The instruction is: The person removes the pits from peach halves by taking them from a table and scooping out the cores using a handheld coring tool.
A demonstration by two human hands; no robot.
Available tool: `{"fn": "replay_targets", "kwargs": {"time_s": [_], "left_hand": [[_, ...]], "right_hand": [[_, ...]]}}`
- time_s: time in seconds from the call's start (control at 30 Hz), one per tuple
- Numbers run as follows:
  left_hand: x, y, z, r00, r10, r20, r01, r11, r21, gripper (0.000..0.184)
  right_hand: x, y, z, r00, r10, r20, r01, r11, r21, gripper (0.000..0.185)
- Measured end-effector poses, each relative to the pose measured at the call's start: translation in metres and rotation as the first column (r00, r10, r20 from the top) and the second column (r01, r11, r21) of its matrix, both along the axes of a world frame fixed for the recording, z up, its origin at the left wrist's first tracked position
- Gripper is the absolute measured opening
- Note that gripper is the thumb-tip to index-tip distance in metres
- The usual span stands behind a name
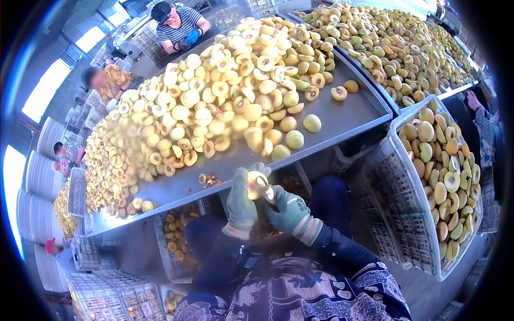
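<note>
My left hand [241,199], in a pale green glove, is closed around a yellow peach half [257,184], its cut face turned up toward me. From the right, my right hand [292,212], gloved alike, grips a small pitting tool [269,193] whose metal end meets the cut face. The tool's exact shape is partly hidden by my fingers. Both hands are just over the near edge of a metal table [353,115], which bears a big heap of peach halves [214,101]. A few rounder peaches [294,139] lie at the heap's near side.
A crate of peach halves [447,176] stands at my right. Below the table edge is another crate [179,235] with fruit. Pit scraps [209,180] lie on the metal. A second heaped table [396,48] adjoins at the back right. Co-workers [179,27] sit along the far side.
</note>
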State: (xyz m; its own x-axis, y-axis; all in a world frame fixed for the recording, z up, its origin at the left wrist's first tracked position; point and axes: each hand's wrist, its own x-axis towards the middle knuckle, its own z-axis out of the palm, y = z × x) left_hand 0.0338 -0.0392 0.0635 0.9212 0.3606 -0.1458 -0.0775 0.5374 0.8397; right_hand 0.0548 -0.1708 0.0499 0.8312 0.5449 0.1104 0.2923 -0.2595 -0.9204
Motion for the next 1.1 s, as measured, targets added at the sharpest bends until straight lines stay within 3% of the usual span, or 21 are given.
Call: {"fn": "replay_targets", "kwargs": {"time_s": [0.1, 0.2, 0.3, 0.47, 0.6, 0.77, 0.87, 0.97, 1.07, 1.1], "left_hand": [[-0.008, 0.004, -0.001, 0.996, -0.093, -0.017, 0.092, 0.993, -0.069, 0.052], [-0.011, -0.013, 0.016, 1.000, 0.030, 0.007, -0.031, 0.981, 0.190, 0.052], [-0.014, -0.018, 0.016, 0.997, 0.035, 0.065, -0.053, 0.951, 0.305, 0.050], [-0.021, -0.017, 0.010, 0.997, 0.024, 0.073, -0.031, 0.995, 0.093, 0.047], [-0.022, -0.015, 0.005, 0.997, 0.063, -0.050, -0.062, 0.998, 0.024, 0.045], [-0.024, -0.020, 0.006, 0.991, 0.134, -0.011, -0.133, 0.988, 0.075, 0.044], [-0.025, -0.020, 0.005, 0.989, 0.148, -0.021, -0.145, 0.983, 0.111, 0.046], [-0.027, -0.011, -0.008, 0.993, 0.108, -0.057, -0.102, 0.990, 0.099, 0.047], [-0.029, -0.008, -0.012, 0.992, 0.073, -0.103, -0.067, 0.996, 0.063, 0.048], [-0.030, -0.008, -0.010, 0.991, 0.068, -0.115, -0.063, 0.997, 0.052, 0.048]], "right_hand": [[-0.004, -0.002, 0.000, 0.998, 0.017, 0.064, -0.014, 0.999, -0.048, 0.032], [-0.010, -0.001, -0.007, 0.995, 0.028, 0.099, -0.019, 0.996, -0.085, 0.032], [-0.015, -0.002, -0.004, 0.997, 0.012, 0.078, -0.008, 0.999, -0.046, 0.029], [-0.021, -0.004, -0.007, 0.998, 0.005, 0.055, -0.007, 0.999, 0.039, 0.028], [-0.022, -0.006, -0.003, 0.998, 0.068, 0.000, -0.067, 0.997, -0.048, 0.027], [-0.021, -0.003, -0.007, 0.967, 0.196, -0.163, -0.189, 0.980, 0.054, 0.029], [-0.019, -0.003, -0.003, 0.958, 0.233, -0.164, -0.236, 0.972, 0.002, 0.032], [-0.024, 0.006, -0.037, 0.877, 0.311, -0.366, -0.231, 0.942, 0.245, 0.039], [-0.011, -0.007, 0.013, 0.519, 0.397, -0.757, -0.351, 0.906, 0.235, 0.019], [-0.010, -0.009, 0.014, 0.416, 0.438, -0.797, -0.319, 0.891, 0.324, 0.018]]}}
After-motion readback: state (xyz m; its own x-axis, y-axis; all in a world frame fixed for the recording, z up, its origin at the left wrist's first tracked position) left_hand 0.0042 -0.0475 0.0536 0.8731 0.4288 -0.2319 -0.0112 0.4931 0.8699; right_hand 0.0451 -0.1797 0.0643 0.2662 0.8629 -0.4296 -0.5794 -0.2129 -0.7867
